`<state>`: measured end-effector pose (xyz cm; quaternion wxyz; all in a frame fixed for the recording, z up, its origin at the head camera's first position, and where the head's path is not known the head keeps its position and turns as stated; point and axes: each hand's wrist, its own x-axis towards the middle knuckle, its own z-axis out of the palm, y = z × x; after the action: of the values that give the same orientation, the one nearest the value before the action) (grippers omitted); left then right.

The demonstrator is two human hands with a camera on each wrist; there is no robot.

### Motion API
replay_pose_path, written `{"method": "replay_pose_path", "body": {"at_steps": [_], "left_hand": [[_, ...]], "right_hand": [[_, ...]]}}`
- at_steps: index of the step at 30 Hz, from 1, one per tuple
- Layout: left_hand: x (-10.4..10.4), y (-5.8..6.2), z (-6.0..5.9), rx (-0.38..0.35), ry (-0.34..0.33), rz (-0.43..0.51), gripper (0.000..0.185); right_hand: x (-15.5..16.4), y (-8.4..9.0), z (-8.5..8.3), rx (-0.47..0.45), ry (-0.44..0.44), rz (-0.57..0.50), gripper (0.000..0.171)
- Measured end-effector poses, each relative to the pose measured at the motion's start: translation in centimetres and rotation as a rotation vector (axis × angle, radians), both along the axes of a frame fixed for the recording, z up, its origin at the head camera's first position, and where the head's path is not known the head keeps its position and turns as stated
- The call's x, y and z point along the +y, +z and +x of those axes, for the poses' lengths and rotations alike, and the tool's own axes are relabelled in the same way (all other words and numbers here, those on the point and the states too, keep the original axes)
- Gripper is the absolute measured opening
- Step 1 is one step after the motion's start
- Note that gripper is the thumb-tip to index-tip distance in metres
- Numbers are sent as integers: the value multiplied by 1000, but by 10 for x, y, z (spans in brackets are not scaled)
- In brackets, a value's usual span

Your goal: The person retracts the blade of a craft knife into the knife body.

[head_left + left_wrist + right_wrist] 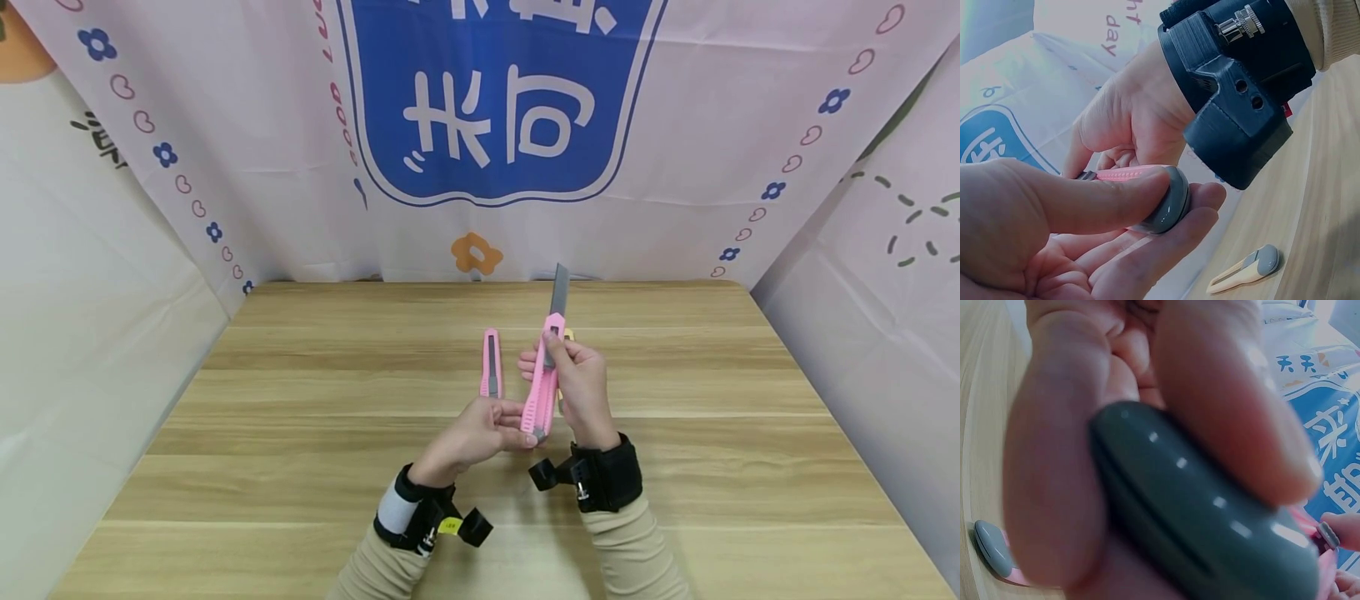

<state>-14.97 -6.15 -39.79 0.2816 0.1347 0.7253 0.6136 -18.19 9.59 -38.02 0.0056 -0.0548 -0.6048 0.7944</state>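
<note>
Holding a pink utility knife (543,379) upright above the counter (300,467), blade (559,292) run out and pointing away toward the printed backdrop (495,100). Right hand (577,387) wrapped round the upper handle, thumb laid on the slider, grip clamped on the knife. Left hand (476,433) pinched the grey end cap (1169,206) at the bottom, thumb over it and fingers beneath, grip clamped there too. Seen close from the right wrist as a dark rounded cap (1204,512) pressed between thumb and fingers. Lay flat on the counter just beside the hands, a second pink knife (491,363), blade drawn in. Showed partly behind the right hand a yellowish knife (1244,269), also flat on the wood.
</note>
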Motion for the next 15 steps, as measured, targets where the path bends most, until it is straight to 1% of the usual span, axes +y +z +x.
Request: {"method": "replay_pose_path", "body": {"at_steps": [7,15], "left_hand": [[1,1,0,-4,-10,-1,37],[1,0,0,-8,-8,5,37]], "right_hand": [[2,0,1,30,6,1,39],[2,0,1,37,8,-8,39]]}}
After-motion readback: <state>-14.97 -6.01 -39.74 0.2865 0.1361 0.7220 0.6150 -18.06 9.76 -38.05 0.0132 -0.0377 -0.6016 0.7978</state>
